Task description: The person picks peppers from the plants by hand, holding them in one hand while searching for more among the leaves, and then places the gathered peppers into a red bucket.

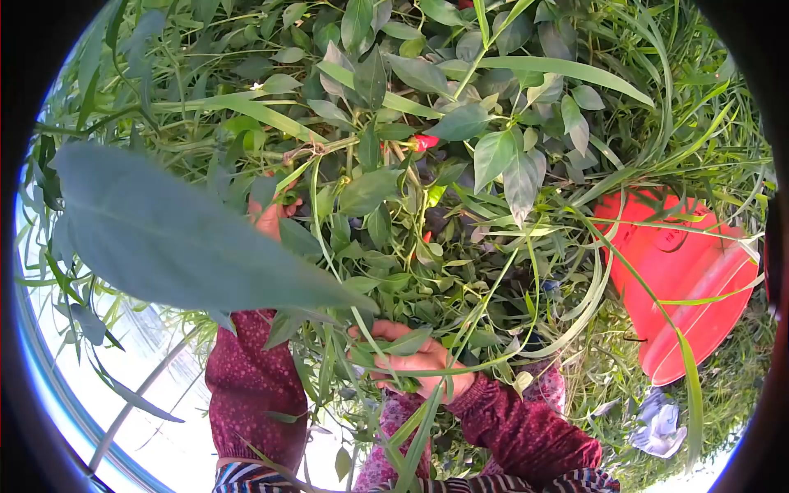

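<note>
Pepper plants with dark green leaves fill the middle. A red pepper (425, 142) shows among the stems, and a smaller red pepper (427, 237) sits lower in the leaves. My left hand (269, 218) reaches into the foliage at left, mostly hidden behind a large blurred leaf (189, 230) close to the camera. Its fingertips are near green leaves, and their grip does not show. Lower in the middle, my right hand (423, 363) has curled fingers among leaves and stems, which partly cover it. Something small and green is at its fingers, too covered to name.
A red bucket (674, 279) lies tilted in the grass at right, with long grass blades (649, 304) crossing it. A crumpled pale wrapper-like thing (659, 427) lies below it. A thin rod (136, 403) slants over bright white sheeting (164, 411) at lower left.
</note>
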A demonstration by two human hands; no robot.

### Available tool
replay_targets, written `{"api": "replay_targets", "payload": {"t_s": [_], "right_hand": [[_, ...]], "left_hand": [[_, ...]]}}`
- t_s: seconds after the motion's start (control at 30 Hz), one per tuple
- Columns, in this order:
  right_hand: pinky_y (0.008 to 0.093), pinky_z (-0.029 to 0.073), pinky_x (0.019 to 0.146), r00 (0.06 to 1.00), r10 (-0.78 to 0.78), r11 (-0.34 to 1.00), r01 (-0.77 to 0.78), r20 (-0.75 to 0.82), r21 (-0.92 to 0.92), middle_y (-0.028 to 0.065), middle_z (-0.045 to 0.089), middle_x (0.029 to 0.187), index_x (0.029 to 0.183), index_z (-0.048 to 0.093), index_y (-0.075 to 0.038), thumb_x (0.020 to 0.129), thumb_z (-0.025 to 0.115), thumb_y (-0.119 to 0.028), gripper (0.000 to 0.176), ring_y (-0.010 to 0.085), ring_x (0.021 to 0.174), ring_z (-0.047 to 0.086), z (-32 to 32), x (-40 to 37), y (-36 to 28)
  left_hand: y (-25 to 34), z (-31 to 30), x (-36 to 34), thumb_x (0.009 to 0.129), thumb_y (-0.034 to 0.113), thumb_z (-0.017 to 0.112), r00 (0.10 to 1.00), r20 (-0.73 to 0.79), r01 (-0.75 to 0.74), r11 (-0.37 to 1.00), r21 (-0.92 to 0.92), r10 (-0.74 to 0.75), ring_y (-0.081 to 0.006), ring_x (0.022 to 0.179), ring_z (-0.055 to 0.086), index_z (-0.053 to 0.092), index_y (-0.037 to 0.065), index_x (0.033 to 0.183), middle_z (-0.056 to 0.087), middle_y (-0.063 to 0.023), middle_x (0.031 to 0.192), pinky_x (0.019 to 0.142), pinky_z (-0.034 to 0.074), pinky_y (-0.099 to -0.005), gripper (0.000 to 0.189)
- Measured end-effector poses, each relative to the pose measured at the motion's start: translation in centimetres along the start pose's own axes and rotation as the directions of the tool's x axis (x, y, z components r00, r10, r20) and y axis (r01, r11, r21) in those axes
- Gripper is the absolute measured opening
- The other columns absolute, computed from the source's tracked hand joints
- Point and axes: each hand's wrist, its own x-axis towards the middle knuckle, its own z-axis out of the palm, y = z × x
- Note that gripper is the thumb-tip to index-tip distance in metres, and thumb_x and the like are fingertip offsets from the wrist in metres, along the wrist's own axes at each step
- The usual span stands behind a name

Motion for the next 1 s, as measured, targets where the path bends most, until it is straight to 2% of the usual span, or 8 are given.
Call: {"api": "replay_targets", "payload": {"t_s": [0.23, 0.3, 0.33, 0.43, 0.5, 0.57, 0.63, 1.0], "right_hand": [[0.0273, 0.044, 0.064, 0.987, -0.158, 0.987, 0.158, 0.008, -0.029, 0.0075, 0.057, 0.103, 0.13, 0.041, 0.001, 0.087, 0.056, -0.016, 0.048, 0.0125, 0.073, 0.052, -1.0, 0.2, 1.4], [0.0265, 0.044, 0.064, 0.989, -0.144, 0.989, 0.145, -0.007, 0.025, 0.0092, 0.057, 0.105, 0.129, 0.04, 0.002, 0.088, 0.054, -0.015, 0.047, 0.0133, 0.072, 0.052, -0.6, -0.1, 0.8], [0.0261, 0.043, 0.063, 0.992, -0.126, 0.989, 0.128, -0.03, 0.071, 0.0096, 0.057, 0.108, 0.129, 0.04, 0.002, 0.087, 0.054, -0.015, 0.047, 0.0129, 0.071, 0.051, -0.7, -0.1, 1.2], [0.026, 0.043, 0.063, 0.99, -0.135, 0.988, 0.132, 0.033, 0.077, 0.0088, 0.057, 0.109, 0.128, 0.041, 0.002, 0.087, 0.054, -0.015, 0.047, 0.0124, 0.072, 0.05, -0.4, -0.1, 0.9], [0.0253, 0.043, 0.064, 0.99, -0.126, 0.992, 0.124, 0.07, 0.036, 0.0082, 0.056, 0.112, 0.129, 0.041, 0.0, 0.087, 0.055, -0.017, 0.047, 0.0117, 0.073, 0.051, -0.8, 0.0, 0.9], [0.0237, 0.043, 0.065, 0.991, -0.135, 0.991, 0.135, 0.0, 0.0, 0.0074, 0.056, 0.114, 0.129, 0.042, -0.003, 0.087, 0.056, -0.021, 0.047, 0.0107, 0.074, 0.052, -1.0, 0.3, 1.4], [0.0233, 0.044, 0.065, 0.993, -0.114, 0.993, 0.114, -0.029, -0.018, 0.0069, 0.056, 0.113, 0.128, 0.042, -0.004, 0.087, 0.056, -0.022, 0.047, 0.0103, 0.075, 0.053, -0.4, 0.0, 0.9], [0.0228, 0.046, 0.071, 0.996, -0.074, 0.997, 0.073, -0.048, -0.019, 0.0045, 0.058, 0.108, 0.127, 0.044, -0.006, 0.086, 0.055, -0.018, 0.044, 0.0106, 0.083, 0.055, 0.3, -0.4, -0.2]], "left_hand": [[3.4, 3.9, -4.1, 0.086, 0.01, 0.057, 0.975, 0.168, -0.207, 0.852, 0.481, 0.142, -0.0088, 0.061, 0.056, 0.05, 0.007, 0.104, 0.057, -0.0032, 0.083, 0.049, 0.044, -0.0225, 0.019], [4.9, 4.9, -6.1, 0.087, 0.011, 0.057, 1.0, 0.013, -0.021, 0.801, 0.599, 0.017, -0.0116, 0.067, 0.057, 0.051, 0.006, 0.105, 0.057, -0.005, 0.085, 0.056, 0.048, -0.0258, 0.019], [4.6, 3.2, -6.4, 0.088, 0.015, 0.056, 0.966, 0.227, -0.237, 0.766, 0.597, 0.123, -0.0141, 0.072, 0.058, 0.051, 0.005, 0.108, 0.058, -0.0067, 0.089, 0.062, 0.049, -0.0291, 0.023], [2.4, -3.2, -2.8, 0.092, 0.023, 0.051, 0.953, 0.304, -0.147, 0.9, 0.41, 0.017, -0.0212, 0.089, 0.058, 0.048, 0.002, 0.121, 0.059, -0.0117, 0.105, 0.079, 0.049, -0.038, 0.036], [3.3, -0.8, -0.5, 0.078, 0.016, 0.068, 0.957, 0.287, 0.017, 0.984, -0.18, 0.036, -0.0174, 0.088, 0.059, 0.049, 0.001, 0.117, 0.058, -0.0083, 0.107, 0.083, 0.05, -0.0313, 0.046], [4.3, -1.0, 3.6, 0.086, 0.02, 0.059, 0.896, 0.41, -0.201, 0.979, 0.029, 0.172, -0.0193, 0.093, 0.059, 0.046, -0.001, 0.12, 0.056, -0.0121, 0.113, 0.088, 0.05, -0.034, 0.042], [3.4, -5.0, 11.3, 0.092, 0.021, 0.051, 0.572, 0.814, 0.506, 0.824, -0.256, -0.099, -0.0174, 0.094, 0.057, 0.047, 0.004, 0.125, 0.055, -0.0136, 0.115, 0.077, 0.048, -0.0323, 0.037], [6.9, 1.7, 8.5, 0.092, 0.021, 0.052, 0.63, 0.754, 0.075, 0.981, 0.18, -0.186, -0.0168, 0.094, 0.057, 0.046, 0.004, 0.126, 0.055, -0.0129, 0.116, 0.076, 0.048, -0.0314, 0.038]]}}
